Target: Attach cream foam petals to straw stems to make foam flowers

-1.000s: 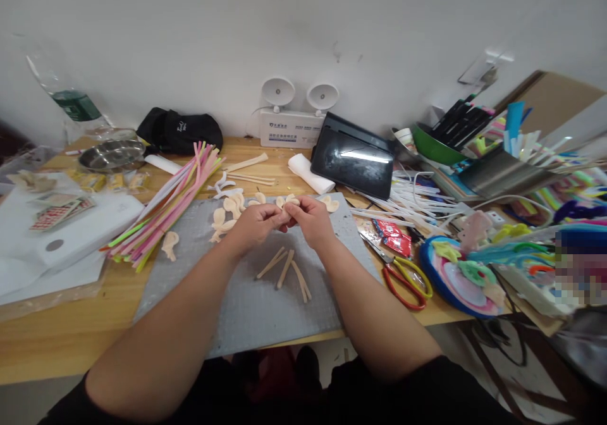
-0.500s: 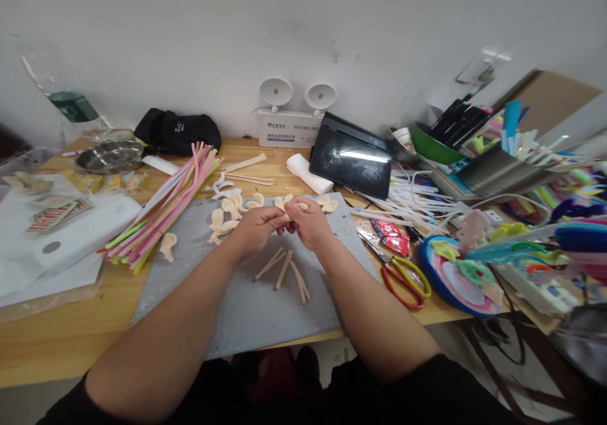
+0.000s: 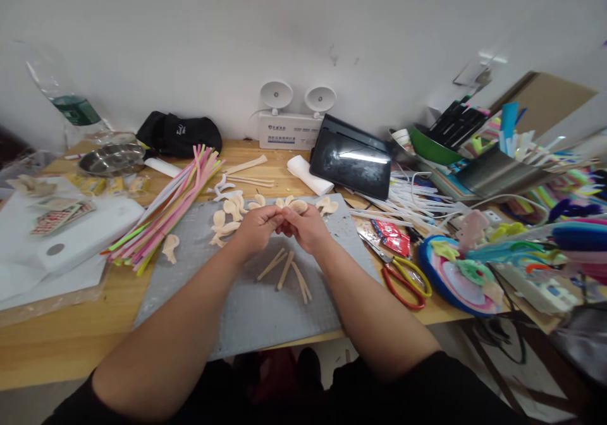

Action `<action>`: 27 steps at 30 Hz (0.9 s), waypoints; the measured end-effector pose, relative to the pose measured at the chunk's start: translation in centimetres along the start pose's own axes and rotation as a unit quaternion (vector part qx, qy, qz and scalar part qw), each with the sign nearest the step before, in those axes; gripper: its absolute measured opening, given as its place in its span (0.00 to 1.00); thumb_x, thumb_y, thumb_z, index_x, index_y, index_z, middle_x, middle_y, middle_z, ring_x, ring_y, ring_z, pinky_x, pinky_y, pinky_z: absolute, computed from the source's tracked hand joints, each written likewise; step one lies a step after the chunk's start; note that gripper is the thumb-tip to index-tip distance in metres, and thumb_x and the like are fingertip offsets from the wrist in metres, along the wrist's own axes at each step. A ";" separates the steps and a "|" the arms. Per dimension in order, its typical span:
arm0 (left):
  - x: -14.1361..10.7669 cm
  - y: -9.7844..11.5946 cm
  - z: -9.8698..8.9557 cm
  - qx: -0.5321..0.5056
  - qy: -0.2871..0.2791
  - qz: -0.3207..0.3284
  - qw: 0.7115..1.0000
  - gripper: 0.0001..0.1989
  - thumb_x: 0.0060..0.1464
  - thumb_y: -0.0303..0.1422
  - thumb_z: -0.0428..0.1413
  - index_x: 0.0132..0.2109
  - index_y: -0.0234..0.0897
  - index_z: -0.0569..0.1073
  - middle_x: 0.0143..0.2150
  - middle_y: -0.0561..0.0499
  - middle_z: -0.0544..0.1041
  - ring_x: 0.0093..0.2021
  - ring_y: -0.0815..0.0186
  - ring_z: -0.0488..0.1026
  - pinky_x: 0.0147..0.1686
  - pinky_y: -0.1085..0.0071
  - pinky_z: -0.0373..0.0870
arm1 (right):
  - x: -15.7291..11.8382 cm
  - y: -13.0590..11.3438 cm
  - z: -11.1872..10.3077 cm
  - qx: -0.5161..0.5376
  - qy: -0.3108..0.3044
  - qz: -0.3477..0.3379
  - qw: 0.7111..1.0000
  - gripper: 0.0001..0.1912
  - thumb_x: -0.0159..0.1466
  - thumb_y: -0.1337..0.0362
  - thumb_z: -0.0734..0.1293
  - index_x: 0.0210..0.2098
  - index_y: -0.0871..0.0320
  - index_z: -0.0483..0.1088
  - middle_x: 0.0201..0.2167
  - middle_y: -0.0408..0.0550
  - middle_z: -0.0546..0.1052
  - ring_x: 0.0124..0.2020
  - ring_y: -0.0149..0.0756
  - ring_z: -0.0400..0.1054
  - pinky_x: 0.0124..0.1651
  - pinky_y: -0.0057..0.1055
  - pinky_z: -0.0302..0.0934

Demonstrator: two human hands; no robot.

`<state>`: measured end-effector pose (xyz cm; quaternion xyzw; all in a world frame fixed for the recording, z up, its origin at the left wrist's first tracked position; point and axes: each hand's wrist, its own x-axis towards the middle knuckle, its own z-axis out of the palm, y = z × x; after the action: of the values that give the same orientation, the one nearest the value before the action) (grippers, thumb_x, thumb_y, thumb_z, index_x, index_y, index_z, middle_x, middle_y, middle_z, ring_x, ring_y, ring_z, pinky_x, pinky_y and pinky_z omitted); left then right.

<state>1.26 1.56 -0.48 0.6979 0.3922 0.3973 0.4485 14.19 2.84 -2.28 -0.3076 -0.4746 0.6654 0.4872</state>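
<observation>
Above the middle of the grey cutting mat (image 3: 246, 324), my left hand (image 3: 258, 226) and my right hand (image 3: 306, 226) meet fingertip to fingertip. Both are closed in a pinch on a small cream pipe cleaner piece (image 3: 298, 206), mostly hidden by the fingers. Curled cream pipe cleaner pieces (image 3: 231, 209) lie beyond and left of my hands, with another pair (image 3: 327, 205) to the right. A single curled piece (image 3: 170, 248) rests near the mat's left side. Several short straight cream strips (image 3: 284, 271) lie on the mat below my hands.
Left of the mat lies a bundle of pink, white and green pipe cleaners (image 3: 164, 213). Scissors (image 3: 403, 279) with red and yellow handles lie at right, near a red packet (image 3: 392, 236) and a round blue-rimmed item (image 3: 455, 276). A black tablet (image 3: 351, 159) leans at the back.
My hands stay pinched together in nearly the same place, with the right fingers slightly shifted. The view has moved a little; the pieces on the mat look unchanged.
</observation>
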 end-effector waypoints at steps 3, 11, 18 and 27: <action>-0.3 0.5 -0.1 0.013 -0.017 0.021 1.000 0.11 0.52 0.33 0.47 0.24 0.33 0.66 0.22 0.54 0.68 0.26 0.72 0.65 0.29 0.75 0.60 | -0.3 -0.3 0.2 0.051 -0.031 0.023 0.998 0.15 0.50 0.56 0.67 0.19 0.59 0.61 0.11 0.36 0.65 0.14 0.24 0.60 0.15 0.21 0.48; -0.2 0.6 -0.1 0.017 0.010 0.006 1.000 0.12 0.52 0.33 0.47 0.24 0.33 0.67 0.22 0.54 0.67 0.25 0.72 0.64 0.28 0.75 0.59 | 0.2 0.1 -0.1 0.007 0.007 -0.012 1.000 0.17 0.53 0.53 0.64 0.17 0.59 0.60 0.10 0.36 0.61 0.13 0.24 0.56 0.15 0.22 0.48; -0.1 0.4 -0.5 0.042 0.026 -0.010 0.999 0.11 0.50 0.33 0.48 0.23 0.34 0.68 0.21 0.55 0.66 0.25 0.72 0.63 0.29 0.75 0.58 | 0.3 -0.2 -1.1 -0.175 0.088 -0.110 0.974 0.16 0.55 0.56 0.63 0.17 0.59 0.60 0.11 0.35 0.59 0.14 0.21 0.53 0.17 0.21 0.47; 0.1 0.1 -0.6 -0.002 0.058 -0.029 0.998 0.12 0.49 0.35 0.49 0.23 0.33 0.69 0.22 0.54 0.69 0.27 0.70 0.65 0.32 0.73 0.60 | 0.7 -0.7 -1.2 -0.025 0.102 -0.030 0.994 0.10 0.47 0.60 0.68 0.26 0.59 0.67 0.19 0.37 0.67 0.17 0.21 0.57 0.22 0.24 0.61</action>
<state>0.75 1.84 -0.23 0.6614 0.4369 0.4246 0.4374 15.27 3.98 -2.08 -0.3721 -0.4480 0.6034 0.5448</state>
